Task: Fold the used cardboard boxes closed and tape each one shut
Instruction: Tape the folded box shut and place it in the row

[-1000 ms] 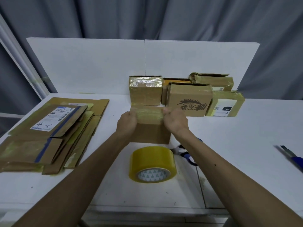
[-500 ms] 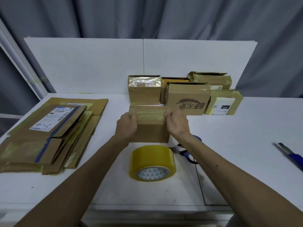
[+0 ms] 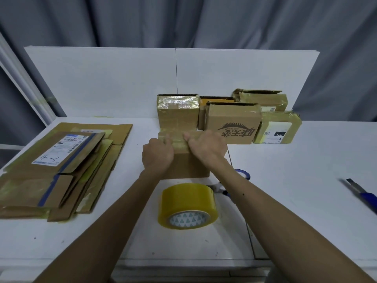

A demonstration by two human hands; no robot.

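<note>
A small brown cardboard box [image 3: 188, 166] stands on the white table [image 3: 306, 180] in front of me, with glossy tape across its top. My left hand [image 3: 157, 155] rests on the box's top left part, fingers on the tape. My right hand [image 3: 206, 147] lies flat over the top right part, fingers spread towards the middle. A roll of yellow packing tape [image 3: 186, 206] lies just in front of the box. Several taped boxes [image 3: 232, 122] stand in a cluster behind it.
A pile of flattened cardboard boxes [image 3: 59, 166] lies on the left of the table. Blue-handled scissors [image 3: 230, 184] lie under my right forearm. A blue utility knife [image 3: 363, 194] lies at the right edge. White boards [image 3: 122, 82] stand along the back.
Both hands have moved inward along the top of the box, towards its middle. The right hand has flattened over the taped top. The box stays in place.
</note>
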